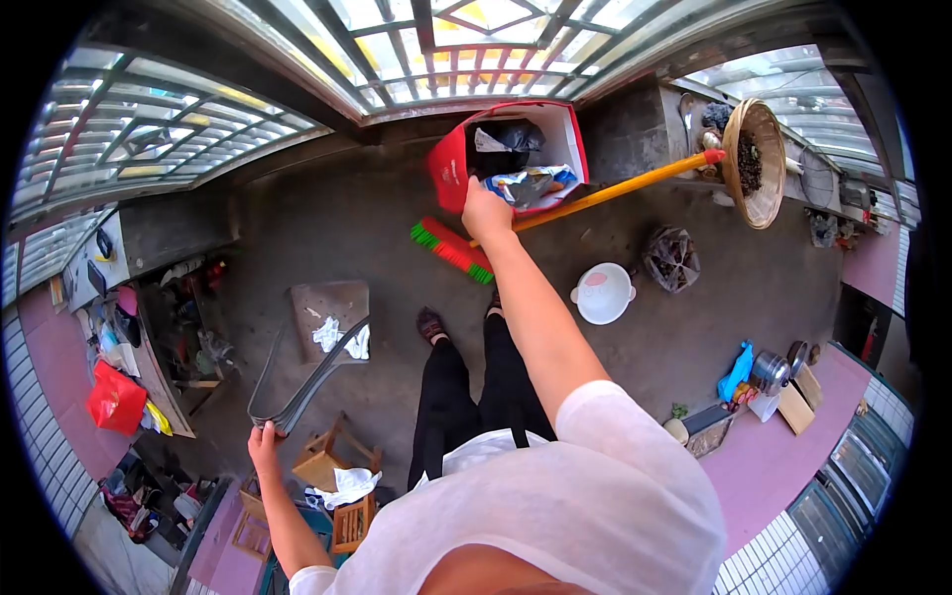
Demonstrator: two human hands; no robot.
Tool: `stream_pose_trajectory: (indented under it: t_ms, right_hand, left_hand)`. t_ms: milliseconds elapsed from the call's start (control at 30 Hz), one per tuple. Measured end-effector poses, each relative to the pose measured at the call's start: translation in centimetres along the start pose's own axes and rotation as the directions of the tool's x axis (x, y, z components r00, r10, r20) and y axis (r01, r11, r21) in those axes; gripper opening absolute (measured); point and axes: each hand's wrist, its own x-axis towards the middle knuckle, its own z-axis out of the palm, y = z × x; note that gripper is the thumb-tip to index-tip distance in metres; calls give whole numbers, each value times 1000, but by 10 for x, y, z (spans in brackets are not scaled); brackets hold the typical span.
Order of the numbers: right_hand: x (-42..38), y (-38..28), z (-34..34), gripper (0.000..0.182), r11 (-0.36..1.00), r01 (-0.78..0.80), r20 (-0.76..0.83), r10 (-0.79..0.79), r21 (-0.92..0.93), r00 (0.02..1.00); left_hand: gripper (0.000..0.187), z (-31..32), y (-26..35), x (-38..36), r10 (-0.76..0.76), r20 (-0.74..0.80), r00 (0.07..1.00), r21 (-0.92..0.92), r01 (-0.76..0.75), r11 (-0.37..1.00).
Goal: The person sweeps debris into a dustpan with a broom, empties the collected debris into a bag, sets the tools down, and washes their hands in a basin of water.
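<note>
My left hand (265, 443) is closed on the handle of a metal dustpan (342, 300), whose pan rests on the floor with crumpled white paper (342, 337) in it. Ahead of me, my right hand (487, 211) is closed round the yellow handle of a broom (615, 190), near its head. Red with green bristles, the broom head (451, 250) is just left of that hand. Beyond the hand stands a red bag (451, 171), open at the top, with a black plastic bag (521, 137) and a blue-and-white packet (531, 186) inside.
A white basin (604, 294) and a dark plastic bag (671, 258) are on the floor to the right. A wicker basket (739, 164) is at the upper right, by the broom handle's end. Small wooden stools (322, 466) stand at the lower left.
</note>
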Motion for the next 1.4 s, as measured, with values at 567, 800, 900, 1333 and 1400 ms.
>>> stream_pose_trajectory:
  t_ms: [567,800,900,1333,1400]
  right_hand:
    - [-41,218,-81,85,438,-63,-245,610,897,754]
    - [14,256,-99,37,130,81,-140,554,988,820]
    - [11,243,-99,29,65,-76,31,517,995,855]
    - [-237,241,-33,23,121,-289,227,370,950,901]
    - [-261,247,-33,22,-51,-335,322,443,941,836]
  left_hand:
    - [28,119,167,-61,130,409,903,114,-191,975]
    - [40,150,256,-95,542,442,714,-249,-483,839]
    - [42,175,305,-112,511,410,756,-213,-466,859]
    - [28,258,411,-144,434,508,744,-56,-474,879]
    - [28,258,405,-140,415,493,765,-29,-462,887]
